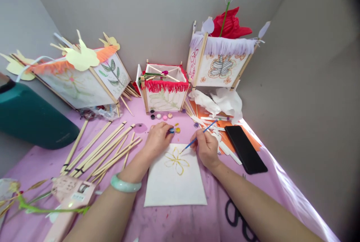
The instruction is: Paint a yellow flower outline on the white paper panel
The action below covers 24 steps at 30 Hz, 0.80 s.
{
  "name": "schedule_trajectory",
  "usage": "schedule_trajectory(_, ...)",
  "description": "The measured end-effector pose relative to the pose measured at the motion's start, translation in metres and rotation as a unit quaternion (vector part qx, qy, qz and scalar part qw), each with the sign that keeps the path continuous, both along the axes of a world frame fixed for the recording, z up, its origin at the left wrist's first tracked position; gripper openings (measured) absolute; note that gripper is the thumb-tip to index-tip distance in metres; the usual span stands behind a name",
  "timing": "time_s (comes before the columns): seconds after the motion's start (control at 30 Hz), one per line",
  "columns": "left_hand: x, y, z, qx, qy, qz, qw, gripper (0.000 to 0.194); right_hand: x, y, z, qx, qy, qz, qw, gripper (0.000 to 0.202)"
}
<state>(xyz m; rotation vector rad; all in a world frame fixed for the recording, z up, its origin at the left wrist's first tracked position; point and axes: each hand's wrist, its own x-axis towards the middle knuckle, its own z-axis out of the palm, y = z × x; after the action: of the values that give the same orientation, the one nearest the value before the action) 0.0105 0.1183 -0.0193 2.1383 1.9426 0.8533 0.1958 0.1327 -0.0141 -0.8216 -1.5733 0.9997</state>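
Note:
My right hand (206,147) pinches a thin blue paintbrush (201,136), its tip touching a white sheet (176,193). On that sheet is a yellow outline flower (176,161) with several petals. My left hand (159,137) is beyond the sheet's far left corner, fingers closed on a small blue paint pot (171,131). Right beside those fingertips sits a yellow paint pot (177,130). Farther back, several more little paint pots (164,117) stand in a loose group, in black, white, pink and orange.
Bundled wooden sticks (101,156) and a teal bottle (36,111) are at left. Lantern-like frames with painted panels stand behind: an orange-fringed one (75,84), a red-fringed one (165,99) and a lilac-fringed one (225,66). A black phone (246,148) and scissors (232,214) lie right.

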Motion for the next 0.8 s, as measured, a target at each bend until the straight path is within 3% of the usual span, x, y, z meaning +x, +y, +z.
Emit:
schedule_trajectory(0.2, -0.0005, -0.0004, 0.0004, -0.001, -0.009, -0.005, 1.000, 0.023, -0.0023, -0.0060, 0.0013, 0.025, -0.049, 0.021, 0.998, 0.034)
schedule_trajectory(0.8, -0.0016, 0.0002, -0.0011, 0.005, -0.021, -0.006, 1.000, 0.022, -0.0066, -0.0008, -0.0026, 0.003, -0.045, -0.053, 0.998, 0.033)
